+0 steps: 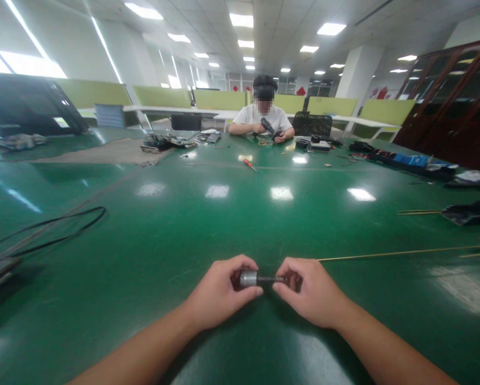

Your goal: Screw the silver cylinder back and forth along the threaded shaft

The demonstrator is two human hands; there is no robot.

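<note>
Low over the green table (171, 230), a silver metal cylinder (248, 278) with a thin dark shaft (268, 279) lies level between my hands. My left hand (219, 289) is closed around the cylinder, thumb below and fingers curled over it. The shaft's far end is pinched in my right hand (314, 291), whose fingertips hide that end. Behind my right hand a long thin brass-coloured rod (384, 253) runs to the right; whether the hand touches it I cannot tell.
A co-worker (259, 115) sits across the table holding a dark power tool (267, 126). An orange screwdriver (248, 163) lies mid-table. A black cable loop (75, 235) is at left, a dark tray (468, 212) with rods at right, and a cloth (107, 151) farther back.
</note>
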